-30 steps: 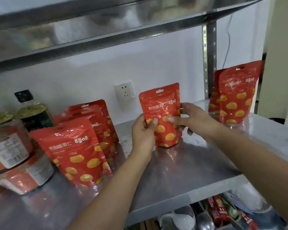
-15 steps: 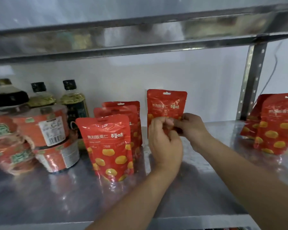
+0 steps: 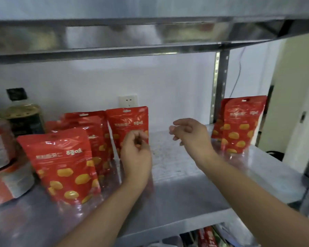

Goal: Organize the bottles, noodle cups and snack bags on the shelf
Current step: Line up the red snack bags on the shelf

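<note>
Poised with curled fingers before upright red yellow-spotted snack pouch (image 3: 127,120) on steel shelf (image 3: 185,184), beside similar red pouches (image 3: 61,164): left hand (image 3: 136,154), grip unclear. Raised apart, fingers loose, empty: right hand (image 3: 191,136). White Chinese lettering blurred, unreadable.

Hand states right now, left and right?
Left hand: curled in front of a snack bag; whether it grips the bag cannot be told.
Right hand: open, loosely curled, holding nothing.
</note>
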Tool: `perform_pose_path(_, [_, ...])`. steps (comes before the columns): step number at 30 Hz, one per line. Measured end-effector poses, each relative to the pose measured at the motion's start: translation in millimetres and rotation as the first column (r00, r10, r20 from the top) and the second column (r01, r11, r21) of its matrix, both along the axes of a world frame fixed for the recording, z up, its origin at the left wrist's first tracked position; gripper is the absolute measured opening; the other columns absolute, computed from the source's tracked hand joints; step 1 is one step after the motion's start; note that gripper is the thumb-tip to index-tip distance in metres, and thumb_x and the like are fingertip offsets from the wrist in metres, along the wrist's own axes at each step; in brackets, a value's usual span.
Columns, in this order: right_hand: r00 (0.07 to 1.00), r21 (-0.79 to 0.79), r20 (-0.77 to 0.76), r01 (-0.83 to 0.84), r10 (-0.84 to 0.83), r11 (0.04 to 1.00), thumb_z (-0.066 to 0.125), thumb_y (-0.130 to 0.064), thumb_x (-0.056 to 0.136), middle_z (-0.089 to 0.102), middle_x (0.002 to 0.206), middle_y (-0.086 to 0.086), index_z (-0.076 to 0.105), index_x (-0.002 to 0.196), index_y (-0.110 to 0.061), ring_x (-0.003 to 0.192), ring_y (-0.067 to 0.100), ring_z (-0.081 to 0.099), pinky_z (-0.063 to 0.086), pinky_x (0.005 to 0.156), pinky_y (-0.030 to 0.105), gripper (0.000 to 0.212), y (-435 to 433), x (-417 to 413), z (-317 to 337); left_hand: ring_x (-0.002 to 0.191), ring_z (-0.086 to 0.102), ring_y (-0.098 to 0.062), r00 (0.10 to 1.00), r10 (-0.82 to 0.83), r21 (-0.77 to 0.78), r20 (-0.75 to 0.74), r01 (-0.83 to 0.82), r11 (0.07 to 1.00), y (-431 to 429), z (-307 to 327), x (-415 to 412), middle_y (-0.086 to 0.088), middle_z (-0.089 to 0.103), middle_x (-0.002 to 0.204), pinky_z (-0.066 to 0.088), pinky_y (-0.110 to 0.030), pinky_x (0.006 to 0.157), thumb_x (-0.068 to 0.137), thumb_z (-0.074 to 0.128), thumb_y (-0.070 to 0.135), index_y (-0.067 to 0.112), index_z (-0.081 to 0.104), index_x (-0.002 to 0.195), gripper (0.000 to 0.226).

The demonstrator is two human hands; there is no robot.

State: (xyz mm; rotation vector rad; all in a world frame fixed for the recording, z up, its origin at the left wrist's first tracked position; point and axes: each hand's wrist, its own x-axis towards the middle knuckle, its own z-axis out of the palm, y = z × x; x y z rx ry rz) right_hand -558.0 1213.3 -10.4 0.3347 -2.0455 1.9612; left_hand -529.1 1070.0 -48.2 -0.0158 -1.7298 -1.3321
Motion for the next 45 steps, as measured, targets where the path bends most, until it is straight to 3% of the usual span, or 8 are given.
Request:
perform_pose_path(4, [0.848,-0.297,-0.201,0.424,-0.49,0.856,0.065,-0.015,0.095,0.062,0.074,-0.007,0.06,0.086,-0.025,0.061,-0.003,0.055,0.045,0.059,0.011,0.014,62.5,20.8,1.9,0.072,0.054,0.005,0.994,-0.106,-0.077,-0.011,0.105,0.991,11.1,-5.0,-2.2,-0.001,0.061,0.084,0.04,-0.008,0.068,0.079,0.052,-0.023,0.021,0.057,0.077,0.044])
perform_pose_path(9, [0.748,-0.281,-0.072,0.62,-0.66,0.733,0.064,-0.02,0.097,0.059,0.104,-0.004,0.052,0.112,-0.021,0.09,0.0,0.056,0.047,0.082,0.02,0.019,123.2,-0.1,-12.2,0.078,0.054,0.005,0.974,-0.227,-0.248,0.02,0.225,0.942,26.3,-10.0,-3.6,0.001,0.059,0.086,0.038,-0.007,0.07,0.074,0.05,-0.028,0.027,0.056,0.077,0.055])
perform_pose_path(18, [0.898,-0.046,0.241,0.388,-0.367,0.92,0.074,-0.042,0.086,0.049,0.146,0.013,0.02,0.153,-0.015,0.119,0.029,0.059,0.045,0.092,0.039,0.091,161.5,-33.3,-16.2,0.086,0.058,-0.007,0.935,-0.343,-0.388,0.092,0.35,0.852,28.8,-8.9,3.7,0.009,0.06,0.091,0.038,-0.011,0.071,0.068,0.046,-0.005,0.034,0.058,0.075,0.042])
perform_pose_path(25, [0.883,0.02,0.205,0.426,-0.421,0.904,0.077,-0.041,0.084,0.067,0.114,-0.002,0.05,0.132,-0.015,0.081,0.009,0.063,0.047,0.061,0.024,0.06,158.0,-35.3,-23.8,0.086,0.059,-0.01,0.914,-0.379,-0.372,0.143,0.405,0.835,22.0,-7.0,8.4,0.006,0.062,0.093,0.041,-0.014,0.071,0.072,0.051,-0.017,0.037,0.059,0.08,0.055])
perform_pose_path(31, [0.866,-0.01,0.098,0.493,-0.49,0.87,0.078,-0.037,0.084,0.068,0.098,-0.006,0.059,0.111,-0.017,0.093,0.023,0.07,0.058,0.081,0.041,0.039,128.3,0.6,-16.5,0.089,0.061,-0.006,0.823,-0.448,-0.174,0.348,0.527,0.832,28.9,-1.9,11.1,0.013,0.066,0.099,0.043,-0.016,0.076,0.084,0.054,-0.016,0.034,0.061,0.09,0.05])
perform_pose_path(34, [0.899,-0.099,0.051,0.437,-0.434,0.894,0.077,-0.037,0.085,0.071,0.092,-0.008,0.061,0.107,-0.016,0.081,0.015,0.072,0.06,0.073,0.035,0.034,90.6,38.6,2.8,0.098,0.061,-0.009,0.687,-0.577,0.081,0.441,0.61,0.788,27.1,21.9,19.3,0.003,0.063,0.111,0.045,-0.014,0.078,0.092,0.066,0.004,0.026,0.057,0.112,0.032])
perform_pose_path(37, [0.955,-0.244,0.053,0.295,-0.291,0.924,0.077,-0.028,0.085,0.076,0.081,-0.005,0.067,0.099,-0.014,0.069,0.01,0.074,0.056,0.058,0.022,0.023,45.6,83.1,19.6,0.105,0.063,-0.002,0.577,-0.646,0.162,0.5,0.67,0.724,15.1,53.8,44.9,0.007,0.065,0.122,0.048,-0.016,0.08,0.088,0.074,0.036,0.026,0.05,0.133,0.052])
perform_pose_path(45, [0.979,-0.479,0.139,0.2,-0.151,0.855,0.078,-0.027,0.082,0.078,0.092,0.005,0.07,0.105,-0.008,0.082,0.023,0.076,0.063,0.07,0.035,0.031,-46.9,156.5,-14.7,0.1,0.073,-0.014,0.522,-0.75,0.343,0.407,0.673,0.655,-42.1,25.6,130.3,0.006,0.076,0.109,0.06,-0.027,0.078,0.072,0.077,0.037,0.027,0.067,0.119,0.048])
